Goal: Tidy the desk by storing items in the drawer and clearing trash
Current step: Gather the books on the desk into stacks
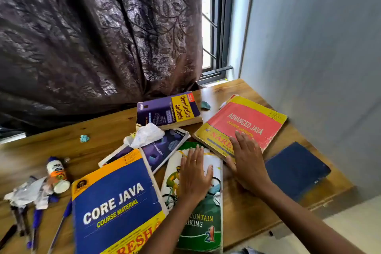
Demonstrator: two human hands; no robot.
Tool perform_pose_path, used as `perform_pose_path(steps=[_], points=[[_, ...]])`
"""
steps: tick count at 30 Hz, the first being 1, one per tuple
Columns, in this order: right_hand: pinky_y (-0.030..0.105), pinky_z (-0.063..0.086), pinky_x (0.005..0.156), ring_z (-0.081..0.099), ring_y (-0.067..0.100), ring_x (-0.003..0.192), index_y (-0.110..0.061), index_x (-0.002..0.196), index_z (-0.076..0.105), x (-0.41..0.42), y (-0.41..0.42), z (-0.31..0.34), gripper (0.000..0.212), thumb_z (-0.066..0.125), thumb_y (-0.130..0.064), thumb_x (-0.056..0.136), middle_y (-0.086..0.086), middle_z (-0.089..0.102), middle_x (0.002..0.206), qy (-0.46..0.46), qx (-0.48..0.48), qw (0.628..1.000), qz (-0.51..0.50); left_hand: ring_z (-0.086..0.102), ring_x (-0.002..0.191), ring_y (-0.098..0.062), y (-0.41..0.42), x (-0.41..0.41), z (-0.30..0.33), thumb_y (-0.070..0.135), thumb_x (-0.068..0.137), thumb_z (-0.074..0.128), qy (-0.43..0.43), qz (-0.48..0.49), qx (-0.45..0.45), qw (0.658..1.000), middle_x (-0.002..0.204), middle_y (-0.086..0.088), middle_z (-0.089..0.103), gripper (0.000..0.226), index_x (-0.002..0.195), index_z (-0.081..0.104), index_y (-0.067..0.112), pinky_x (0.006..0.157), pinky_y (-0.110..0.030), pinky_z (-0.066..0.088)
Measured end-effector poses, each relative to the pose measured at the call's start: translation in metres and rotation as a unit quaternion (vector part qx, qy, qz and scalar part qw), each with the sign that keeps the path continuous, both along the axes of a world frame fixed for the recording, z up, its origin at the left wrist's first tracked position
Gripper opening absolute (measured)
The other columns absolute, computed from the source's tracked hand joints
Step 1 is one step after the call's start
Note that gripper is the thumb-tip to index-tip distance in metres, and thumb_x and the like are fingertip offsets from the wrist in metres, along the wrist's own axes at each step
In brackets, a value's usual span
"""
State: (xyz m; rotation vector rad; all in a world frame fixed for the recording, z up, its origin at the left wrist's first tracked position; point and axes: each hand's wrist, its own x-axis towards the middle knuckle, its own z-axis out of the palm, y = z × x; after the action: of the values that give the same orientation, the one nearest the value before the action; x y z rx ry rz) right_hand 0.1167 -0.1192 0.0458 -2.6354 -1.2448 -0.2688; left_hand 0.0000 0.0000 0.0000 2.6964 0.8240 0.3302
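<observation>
Head view: both my hands are flat on books, nothing gripped yet. Left hand (193,173) rests palm-down on the Mountain Biking book (198,218), fingers (190,155) straight and slightly apart. Right hand (246,161) lies across the near corner of the Advanced Java book (245,126), fingers straight and together, thumb at the book's near edge.

Looks like the book-gathering step, still early. Core Java book (117,206) sits near left and overlaps a purple notebook (165,148); Quantitative Aptitude book (169,109) is at the far middle, dark blue notebook (294,169) on the right of the bench (103,128). No drawer in view.

Trash not cleared: crumpled white paper (147,135) on top of the purple notebook, teal scraps at far left (84,138) and far middle (205,105), wrappers (28,192) at near left beside the glue bottle (56,174) and pens (37,220).

Next move, my guess: slide Advanced Java onto Mountain Biking, square the stack, curl fingers under the edges to lift. Pull the crumpled paper off first or it rides along.
</observation>
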Motion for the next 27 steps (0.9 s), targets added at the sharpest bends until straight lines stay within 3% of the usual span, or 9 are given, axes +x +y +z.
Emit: perform_pose_path(steps=[2, 6, 11, 18, 23, 27], points=[[0.053, 0.035, 0.103, 0.045, 0.035, 0.128, -0.007, 0.129, 0.049, 0.0, -0.012, -0.002, 0.058, 0.046, -0.039, 0.08, 0.017, 0.048, 0.137, 0.025, 0.015, 0.999, -0.037, 0.021, 0.144, -0.022, 0.001, 0.0, 0.002, 0.051, 0.087, 0.017, 0.006, 0.009, 0.004, 1.0, 0.154, -0.006, 0.03, 0.072, 0.147, 0.029, 0.014, 0.117, -0.039, 0.007], [0.054, 0.03, 0.106, 0.039, 0.034, 0.132, -0.008, 0.13, 0.047, 0.002, -0.052, -0.013, 0.064, 0.036, -0.048, 0.082, 0.017, 0.044, 0.14, 0.023, 0.011, 0.99, -0.141, 0.024, 0.143, -0.023, 0.001, 0.003, -0.001, 0.051, 0.086, 0.016, 0.01, 0.022, 0.02, 0.999, 0.152, -0.006, 0.033, 0.072, 0.146, 0.033, 0.014, 0.117, -0.043, 0.015], [0.059, 0.024, 0.106, 0.031, 0.04, 0.136, -0.006, 0.139, 0.038, 0.0, -0.081, -0.02, 0.102, 0.053, -0.076, 0.066, 0.021, 0.038, 0.145, 0.045, -0.064, 0.97, -0.231, 0.021, 0.144, -0.023, -0.003, 0.009, 0.001, 0.051, 0.083, 0.011, 0.015, 0.04, 0.008, 0.999, 0.154, -0.007, 0.03, 0.076, 0.147, 0.03, 0.014, 0.117, -0.043, 0.012], [0.064, 0.033, 0.097, 0.045, 0.034, 0.129, -0.005, 0.133, 0.045, 0.02, -0.099, -0.015, 0.089, 0.032, -0.069, 0.072, 0.018, 0.049, 0.137, 0.039, -0.128, 0.987, -0.091, 0.019, 0.144, -0.024, -0.007, 0.011, 0.003, 0.052, 0.082, 0.01, 0.018, 0.047, 0.007, 0.999, 0.154, -0.007, 0.028, 0.078, 0.147, 0.029, 0.014, 0.118, -0.042, 0.01], [0.048, 0.018, 0.108, 0.025, 0.019, 0.137, -0.016, 0.141, 0.036, 0.054, -0.128, -0.008, 0.085, 0.024, -0.075, 0.081, 0.008, 0.039, 0.147, 0.016, -0.151, 0.987, 0.048, 0.02, 0.144, -0.023, -0.007, 0.011, 0.003, 0.052, 0.083, 0.011, 0.017, 0.048, 0.005, 0.999, 0.154, -0.007, 0.028, 0.077, 0.147, 0.029, 0.013, 0.118, -0.041, 0.012], [0.042, 0.018, 0.109, 0.022, 0.018, 0.139, -0.02, 0.143, 0.032, 0.072, -0.138, 0.001, 0.083, 0.022, -0.075, 0.083, 0.005, 0.034, 0.15, 0.017, -0.177, 0.98, 0.093, 0.019, 0.145, -0.021, -0.011, 0.007, 0.005, 0.052, 0.084, 0.01, 0.016, 0.049, 0.002, 0.999, 0.155, -0.006, 0.026, 0.077, 0.148, 0.027, 0.013, 0.119, -0.039, 0.012]])
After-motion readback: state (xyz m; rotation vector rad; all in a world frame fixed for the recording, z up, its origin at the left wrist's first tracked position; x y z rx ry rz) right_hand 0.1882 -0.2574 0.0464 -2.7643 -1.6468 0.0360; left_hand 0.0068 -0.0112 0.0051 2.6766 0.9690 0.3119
